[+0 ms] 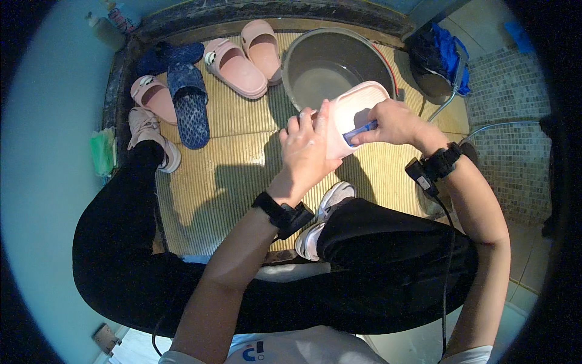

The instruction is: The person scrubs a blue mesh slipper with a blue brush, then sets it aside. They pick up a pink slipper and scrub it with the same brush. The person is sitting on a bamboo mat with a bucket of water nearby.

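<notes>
A pink slide slipper (359, 107) is held tilted over the near rim of a grey bucket (295, 50) with some water in it. My left hand (307, 145) grips the slipper's strap end from the left, with whitish suds on the fingers. In my right hand (393, 125) is a blue brush (361, 132), pressed inside the slipper at the strap opening; its bristles are hidden. Beyond my left hand, a pink slipper with cartoon eyes (236, 68) and a plain-looking one (263, 50) lie on the mat.
A ribbed yellow mat (236, 168) covers the floor. Left stand a blue slipper (188, 104), a darker blue one (159, 57) and another pink slipper (154, 98), near my shoe (170, 154). A dark container with blue cloth (436, 63) and a metal hose (441, 109) are at right.
</notes>
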### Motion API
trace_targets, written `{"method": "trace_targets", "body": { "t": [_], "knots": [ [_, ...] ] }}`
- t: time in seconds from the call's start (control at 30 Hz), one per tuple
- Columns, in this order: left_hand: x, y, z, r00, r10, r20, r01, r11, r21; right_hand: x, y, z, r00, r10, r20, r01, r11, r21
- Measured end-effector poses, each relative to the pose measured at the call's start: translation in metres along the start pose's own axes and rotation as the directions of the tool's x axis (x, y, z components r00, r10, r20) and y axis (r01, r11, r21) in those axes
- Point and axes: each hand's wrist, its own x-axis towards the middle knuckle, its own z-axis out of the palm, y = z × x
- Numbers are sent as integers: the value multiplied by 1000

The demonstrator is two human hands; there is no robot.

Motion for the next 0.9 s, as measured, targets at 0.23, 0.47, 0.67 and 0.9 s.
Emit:
{"method": "trace_targets", "body": {
  "t": [0.23, 0.47, 0.67, 0.9],
  "knots": [
    [-1, 1, 1, 1000, 16, -18, -16, 1000, -3, -10, 103, -10, 948, 317, 20, -311, 913, 265],
    [1, 3, 1, 1000, -3, 18, 4, 1000, -22, -19, 97, -8, 949, 314, 33, -304, 880, 364],
    [1, 1, 1, 999, -30, 11, 29, 999, 21, 6, 12, -3, 999, -30, -28, 32, 996, 85],
    [2, 4, 0, 999, -30, 25, 30, 1000, 7, 2, 54, -15, 993, 45, -107, -21, 976, 216]
  ]
}}
